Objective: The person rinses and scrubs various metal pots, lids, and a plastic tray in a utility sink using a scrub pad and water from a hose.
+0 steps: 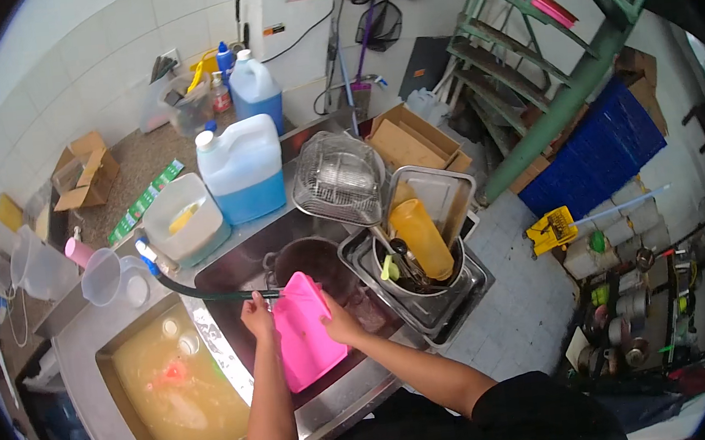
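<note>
My left hand [258, 318] grips a dark green hose [219, 292] near its end, which points at a bright pink plastic tray [308, 339]. The tray is tilted over the right sink basin [217, 268], and my right hand [339, 323] holds it by its right edge. From the tap [155, 255], the hose runs across to the tray through a blue connector. Behind the tray a dark round pan [312, 263] lies in the basin. Murky yellowish water [180, 383] fills the left basin, with an orange-red item and pale pieces in it.
Right of the basin, a pot [423, 291] with utensils and a yellow container stands on stacked metal trays [423, 324]. A wire basket [339, 177] sits behind. Jugs of blue liquid [243, 179] and a sponge tub [187, 220] line the back. Green stairs [507, 71] rise beyond.
</note>
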Demonstrator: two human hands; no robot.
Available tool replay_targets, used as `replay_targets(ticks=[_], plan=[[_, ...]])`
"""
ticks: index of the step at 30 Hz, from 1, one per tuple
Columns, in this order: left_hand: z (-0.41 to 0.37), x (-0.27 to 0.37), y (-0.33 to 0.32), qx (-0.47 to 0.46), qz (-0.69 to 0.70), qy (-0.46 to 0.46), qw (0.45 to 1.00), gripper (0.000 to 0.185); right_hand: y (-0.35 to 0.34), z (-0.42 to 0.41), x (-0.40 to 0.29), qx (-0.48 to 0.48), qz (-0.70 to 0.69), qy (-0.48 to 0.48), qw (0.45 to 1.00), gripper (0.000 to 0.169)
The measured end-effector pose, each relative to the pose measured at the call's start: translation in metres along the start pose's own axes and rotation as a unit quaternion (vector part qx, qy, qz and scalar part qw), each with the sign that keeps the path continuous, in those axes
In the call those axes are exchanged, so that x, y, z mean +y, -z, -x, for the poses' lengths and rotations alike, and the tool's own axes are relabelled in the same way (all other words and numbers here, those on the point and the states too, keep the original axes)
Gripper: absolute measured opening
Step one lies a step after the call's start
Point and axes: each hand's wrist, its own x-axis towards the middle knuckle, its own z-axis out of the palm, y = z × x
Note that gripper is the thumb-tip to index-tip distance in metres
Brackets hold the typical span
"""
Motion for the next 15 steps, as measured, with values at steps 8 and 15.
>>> replay_targets(ticks=[8, 15], plan=[[0.027, 0.038, 0.005, -0.050, 0.044, 0.081, 0.994, 0.035, -0.024, -0.059, -0.013, 0.112, 0.044, -0.017, 0.993, 0.051], [0.064, 0.041, 0.034, -0.053, 0.006, 0.076, 0.996, 0.029, -0.013, -0.072, -0.073, 0.083, 0.075, -0.120, 0.986, 0.042]])
